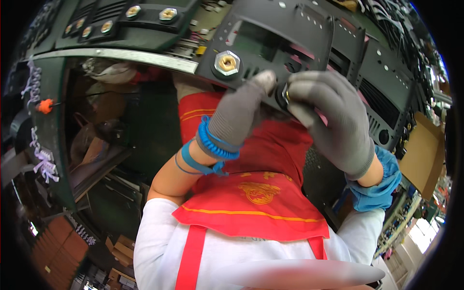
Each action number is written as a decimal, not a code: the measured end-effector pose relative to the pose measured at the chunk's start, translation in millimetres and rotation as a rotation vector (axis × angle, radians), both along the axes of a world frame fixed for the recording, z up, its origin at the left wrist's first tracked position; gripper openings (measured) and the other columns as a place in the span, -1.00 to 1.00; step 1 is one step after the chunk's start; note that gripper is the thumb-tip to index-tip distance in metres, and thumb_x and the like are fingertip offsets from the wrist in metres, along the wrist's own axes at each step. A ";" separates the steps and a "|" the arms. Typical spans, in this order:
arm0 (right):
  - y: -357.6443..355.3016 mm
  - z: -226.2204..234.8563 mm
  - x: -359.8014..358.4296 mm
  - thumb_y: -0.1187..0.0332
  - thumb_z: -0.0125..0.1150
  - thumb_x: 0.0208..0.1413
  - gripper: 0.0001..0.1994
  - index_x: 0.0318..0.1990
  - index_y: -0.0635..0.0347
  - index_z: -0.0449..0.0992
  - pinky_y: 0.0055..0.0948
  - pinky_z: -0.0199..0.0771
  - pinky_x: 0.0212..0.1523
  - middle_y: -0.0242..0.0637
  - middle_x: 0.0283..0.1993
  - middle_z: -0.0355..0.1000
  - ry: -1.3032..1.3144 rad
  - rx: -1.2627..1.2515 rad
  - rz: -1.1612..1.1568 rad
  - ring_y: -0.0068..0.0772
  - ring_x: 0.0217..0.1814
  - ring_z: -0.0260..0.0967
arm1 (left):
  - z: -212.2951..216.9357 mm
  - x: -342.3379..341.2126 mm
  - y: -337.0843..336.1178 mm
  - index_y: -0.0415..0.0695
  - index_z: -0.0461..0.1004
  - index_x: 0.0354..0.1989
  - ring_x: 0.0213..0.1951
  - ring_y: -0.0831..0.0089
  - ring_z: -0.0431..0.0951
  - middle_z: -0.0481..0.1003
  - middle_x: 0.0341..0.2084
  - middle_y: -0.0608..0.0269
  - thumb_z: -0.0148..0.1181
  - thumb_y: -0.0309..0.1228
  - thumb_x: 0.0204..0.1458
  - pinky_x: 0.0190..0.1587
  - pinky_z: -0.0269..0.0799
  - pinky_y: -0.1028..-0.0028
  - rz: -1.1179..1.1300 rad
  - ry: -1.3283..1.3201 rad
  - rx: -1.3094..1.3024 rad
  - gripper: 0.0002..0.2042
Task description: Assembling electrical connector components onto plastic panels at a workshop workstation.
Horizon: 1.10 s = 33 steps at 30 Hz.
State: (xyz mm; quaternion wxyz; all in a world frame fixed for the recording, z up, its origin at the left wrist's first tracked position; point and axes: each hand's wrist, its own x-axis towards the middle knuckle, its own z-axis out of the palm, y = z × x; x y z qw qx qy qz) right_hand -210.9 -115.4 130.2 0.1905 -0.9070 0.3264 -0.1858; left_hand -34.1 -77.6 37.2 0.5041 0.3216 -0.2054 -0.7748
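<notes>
Grey knit gloves cover both of my hands. My right hand [328, 108] has its thumb and fingers curled around a round dark fitting with a brass-coloured part [285, 93], at the near edge of a black panel [220, 42]. Close to its left, my left hand [241, 113] reaches to the same edge, a fingertip beside the fitting. Motion blurs this hand, and its other fingers are hidden. Farther left on the panel sits a silver hex nut with a brass centre [227, 63]. The panel also has a rectangular opening, slots and small holes.
More black panels with brass-centred nuts [168, 14] lie at the upper left, and slotted black panels [380, 99] at the right. A metal-edged bench [135, 55] runs along the left. An open cardboard box [424, 154] stands at the right. My red apron [261, 193] hangs below the hands.
</notes>
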 end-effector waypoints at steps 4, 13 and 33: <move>-34.6 5.2 52.1 0.33 0.35 -0.04 -0.60 0.00 0.13 0.45 -0.30 0.43 -0.11 -0.21 -0.18 0.49 -0.188 -0.094 -0.003 -0.09 -0.13 0.45 | 28.6 50.2 -39.3 -0.22 0.42 -0.04 -0.15 0.43 0.54 0.51 -0.19 0.18 -0.12 -0.28 0.26 -0.06 0.48 0.40 0.086 -0.192 -0.298 -0.70; -136.4 -14.3 149.9 -0.06 0.23 0.03 -0.32 0.27 0.03 0.26 -0.18 0.37 -0.11 -0.12 -0.21 0.49 0.234 -0.327 0.024 -0.07 -0.14 0.46 | 37.4 143.3 -77.0 -0.07 0.48 -0.06 -0.29 0.11 0.53 0.52 -0.38 0.11 0.29 -0.23 -0.05 -0.25 0.48 0.21 0.325 -1.815 -0.955 -0.63; -166.2 -77.9 187.6 -0.10 -0.18 0.28 -0.52 0.22 -0.17 0.38 -0.08 0.18 0.17 -0.11 0.02 0.40 0.311 -0.244 0.021 -0.02 0.11 0.35 | -24.0 238.9 -80.5 -0.07 0.51 -0.15 -0.17 0.06 0.50 0.43 -0.17 0.08 0.28 -0.39 -0.05 -0.14 0.47 0.20 0.817 -2.015 -0.494 -0.74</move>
